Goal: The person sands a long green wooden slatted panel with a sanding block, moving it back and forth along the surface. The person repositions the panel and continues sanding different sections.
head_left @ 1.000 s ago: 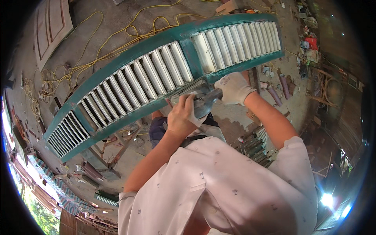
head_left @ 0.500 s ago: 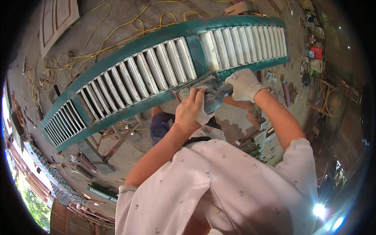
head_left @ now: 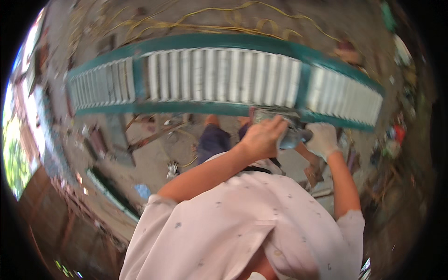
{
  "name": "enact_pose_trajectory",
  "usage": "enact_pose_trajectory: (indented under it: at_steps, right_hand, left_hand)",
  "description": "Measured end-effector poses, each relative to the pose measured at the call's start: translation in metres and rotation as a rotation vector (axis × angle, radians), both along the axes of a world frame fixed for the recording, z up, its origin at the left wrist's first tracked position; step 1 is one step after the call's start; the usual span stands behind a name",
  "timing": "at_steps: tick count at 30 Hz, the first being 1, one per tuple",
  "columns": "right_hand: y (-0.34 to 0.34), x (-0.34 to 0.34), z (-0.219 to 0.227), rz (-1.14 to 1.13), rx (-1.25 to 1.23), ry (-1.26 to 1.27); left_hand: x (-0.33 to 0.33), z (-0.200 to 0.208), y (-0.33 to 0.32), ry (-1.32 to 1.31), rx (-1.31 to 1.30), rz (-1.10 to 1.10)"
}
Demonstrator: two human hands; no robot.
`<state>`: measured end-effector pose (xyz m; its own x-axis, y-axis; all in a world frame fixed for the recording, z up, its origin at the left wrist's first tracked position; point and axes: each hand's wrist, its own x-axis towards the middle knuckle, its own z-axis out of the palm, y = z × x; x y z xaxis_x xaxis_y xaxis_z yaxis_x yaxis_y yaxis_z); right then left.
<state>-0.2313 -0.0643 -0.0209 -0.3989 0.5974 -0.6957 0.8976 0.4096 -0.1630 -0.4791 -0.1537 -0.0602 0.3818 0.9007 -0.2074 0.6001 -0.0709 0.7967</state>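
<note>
A long green wooden frame [head_left: 275, 46] with pale louvre slats [head_left: 224, 74] in three sections stretches across in front of me. Against its near rail is a grey-blue belt sander [head_left: 293, 136], blurred by motion. My left hand [head_left: 265, 135] is closed over the front part of the sander, its bare fingers showing. In a white glove, my right hand [head_left: 323, 139] wraps round the rear grip. The sander's underside is hidden, so its exact contact with the rail cannot be made out.
Yellow cable [head_left: 210, 29] runs along the floor beyond the frame. Below the frame, wooden supports [head_left: 156, 136] stand near my legs. A smaller green louvred piece [head_left: 109, 193] lies at the lower left. Clutter with a red item [head_left: 399, 134] is at the right.
My view has turned, so the frame appears more level and further right. Both hands still hold the sander, which now appears further right and lower along the near rail.
</note>
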Motion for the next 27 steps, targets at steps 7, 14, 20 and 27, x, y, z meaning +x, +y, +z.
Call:
enact_pose_trajectory:
  at_steps: [7,14,20,27]
  right_hand:
    - [-0.030,-0.108,0.006,-0.056,-0.010,0.096]
    - [-0.061,-0.272,-0.014,0.068,-0.059,0.177]
    - [-0.082,-0.405,-0.027,0.186,-0.155,0.355]
    - [-0.072,-0.361,-0.010,0.081,-0.211,0.209]
  left_hand:
    - [-0.104,0.036,-0.020,0.064,-0.010,0.050]
    - [-0.262,0.053,-0.067,0.274,-0.111,0.238]
    - [-0.398,0.059,-0.083,0.413,-0.058,0.262]
    - [-0.354,0.043,-0.081,0.258,0.001,0.213]
